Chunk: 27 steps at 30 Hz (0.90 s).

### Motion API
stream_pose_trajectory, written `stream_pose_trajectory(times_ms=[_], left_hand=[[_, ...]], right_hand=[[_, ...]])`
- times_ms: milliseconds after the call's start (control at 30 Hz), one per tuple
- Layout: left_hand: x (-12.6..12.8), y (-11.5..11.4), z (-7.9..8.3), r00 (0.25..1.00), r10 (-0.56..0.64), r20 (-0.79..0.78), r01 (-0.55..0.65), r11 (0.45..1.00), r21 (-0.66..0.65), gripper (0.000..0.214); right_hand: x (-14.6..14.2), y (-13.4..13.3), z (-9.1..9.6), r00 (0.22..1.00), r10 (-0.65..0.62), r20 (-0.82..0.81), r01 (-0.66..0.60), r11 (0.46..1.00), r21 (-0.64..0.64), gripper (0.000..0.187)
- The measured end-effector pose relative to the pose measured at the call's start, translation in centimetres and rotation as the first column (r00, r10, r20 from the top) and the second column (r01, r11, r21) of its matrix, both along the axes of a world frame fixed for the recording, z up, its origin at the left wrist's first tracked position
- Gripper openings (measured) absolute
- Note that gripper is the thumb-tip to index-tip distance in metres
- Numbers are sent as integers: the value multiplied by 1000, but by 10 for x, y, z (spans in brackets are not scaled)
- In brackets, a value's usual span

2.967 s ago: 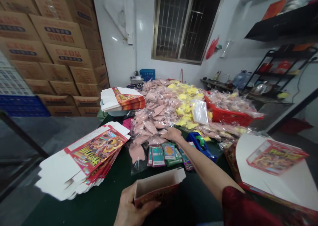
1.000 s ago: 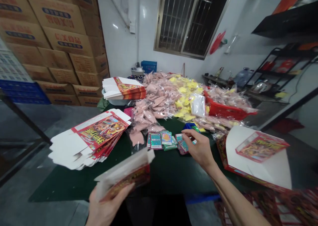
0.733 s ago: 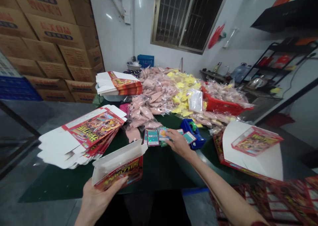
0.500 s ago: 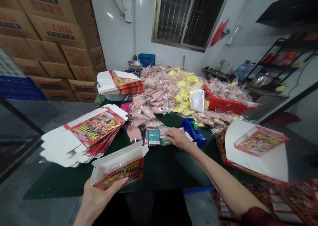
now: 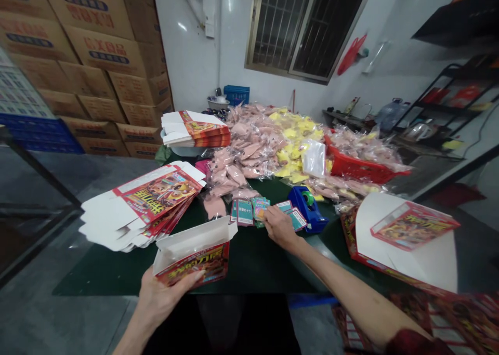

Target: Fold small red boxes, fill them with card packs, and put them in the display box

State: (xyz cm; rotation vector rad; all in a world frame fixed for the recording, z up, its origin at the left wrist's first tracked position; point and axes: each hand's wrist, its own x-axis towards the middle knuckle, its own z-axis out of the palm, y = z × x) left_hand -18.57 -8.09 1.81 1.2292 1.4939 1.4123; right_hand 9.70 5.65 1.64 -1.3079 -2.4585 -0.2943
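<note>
box (image 5: 212, 264): red, printed, open-mouthed, tilted, view's seven o'clock | cards (image 5: 245, 212): mostly teal, overlapping, box's two o'clock

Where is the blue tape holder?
In the head view, the blue tape holder sits right of centre on the table, beside the cards near the right hand.

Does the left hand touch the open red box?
Touching. The head view shows the left hand holding the open red box, its fingers against the printed front.
</note>
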Motion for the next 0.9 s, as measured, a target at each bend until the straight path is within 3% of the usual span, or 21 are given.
stream_pose_trajectory(times_ms=[100,167,300,400,533,667,900], left_hand=[[-1,1,0,997,-28,73,30,999,-30,37],[0,1,3,994,-35,100,39,999,-37,38],[5,0,9,994,16,111,-14,1000,-17,33],[5,0,9,996,19,86,-19,1000,-4,36],[2,1,9,1000,10,16,-10,1000,-1,36],[4,0,12,1000,11,26,-11,1000,-5,37],[14,-3,20,989,76,127,-76,997,-3,41]], right_hand=[[15,3,18,998,66,-23,-66,998,-5,16],[22,4,34,997,45,-63,-44,999,27,20],[12,3,54,999,0,-46,8,984,179,39],[-10,2,49,987,131,94,-147,971,188,35],[-34,4,31,930,326,169,-340,938,62,21],[-38,15,22,906,396,149,-395,918,-41,23],[-37,29,27,880,461,111,-447,885,-133,25]])
